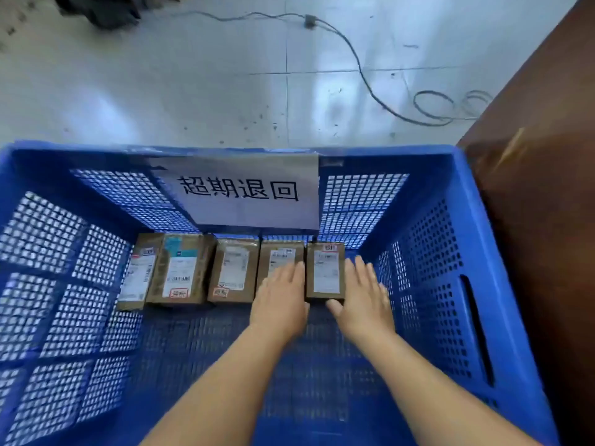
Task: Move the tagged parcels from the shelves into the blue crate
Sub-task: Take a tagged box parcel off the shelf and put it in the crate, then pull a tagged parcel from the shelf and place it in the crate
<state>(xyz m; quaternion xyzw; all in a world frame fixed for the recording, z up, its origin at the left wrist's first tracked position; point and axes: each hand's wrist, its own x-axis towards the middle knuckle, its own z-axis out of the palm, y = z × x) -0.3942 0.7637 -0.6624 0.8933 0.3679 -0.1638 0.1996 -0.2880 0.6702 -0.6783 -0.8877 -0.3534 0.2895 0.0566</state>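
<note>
Both of the person's arms reach down into the blue crate (476, 239), which sits on the pale tiled floor (193, 91) just beside a brown wooden piece of furniture (541, 188). Five cardboard parcels lie flat in a row along the far wall of the crate, labels up, and the fifth parcel (325, 272), the one furthest right, sits between the two hands. The left hand (280, 300) lies with straight fingers along that parcel's left edge, its palm partly over the fourth parcel (280, 255); the right hand (363, 294) lies flat along the right edge with the thumb tucked round the near corner. Neither hand is clamped on anything; the fingers are extended and appear to be pressing or nudging the box square rather than gripping it. My guess is that the person is tidying it into line so the row stays tight and leaves room along the bare mesh bottom nearer the camera. The other boxes, the first parcel (136, 278), second parcel (180, 272) and third parcel (233, 272), sit side by side touching or nearly so, several showing a small red tag near one end. A white paper sign (244, 191) with printed characters is taped inside the far wall, presumably marking what this crate is for. A dark cable (360, 69) trails across the floor beyond. No shelves are in view, so I cannot tell how many parcels remain to be fetched.
</note>
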